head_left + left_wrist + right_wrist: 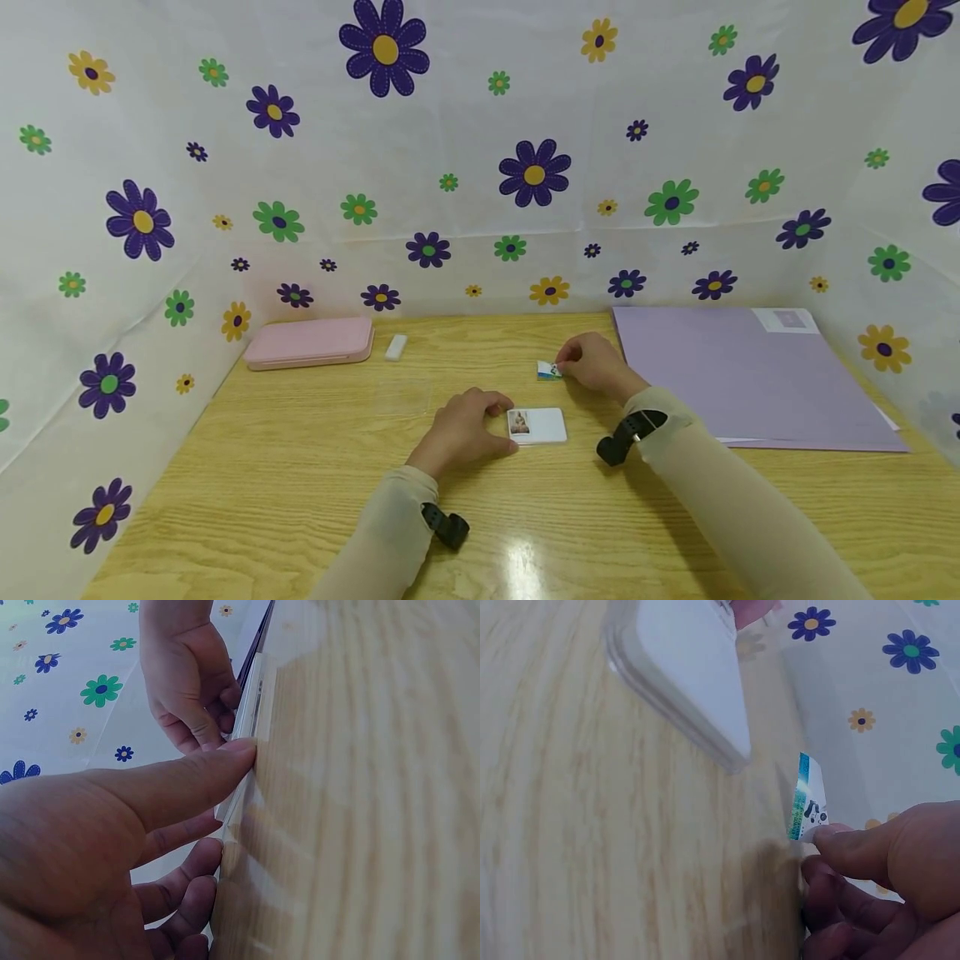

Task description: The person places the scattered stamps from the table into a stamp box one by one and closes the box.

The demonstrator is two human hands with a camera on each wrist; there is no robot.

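Observation:
In the head view my left hand (pixel 467 425) holds the left end of a small white card stack (pixel 551 425), thumb at the near corner and forefinger at the far one. The stack seems to sit in a clear plastic tray and has a small brown picture on its left part. My right hand (pixel 592 362) pinches a small printed paper piece (pixel 808 799) by its right end, between thumb and forefinger. That piece is white with a blue-green strip and a black-and-white figure. It stands beyond the stack, just above or on the table; I cannot tell which.
A pink case (pixel 309 342) lies at the back left, with a white eraser-like block (pixel 396 347) beside it. A thin clear plastic piece (pixel 402 398) rests left of the stack. A purple folder (pixel 750 383) covers the right side. Flowered cloth (pixel 465 125) walls the table.

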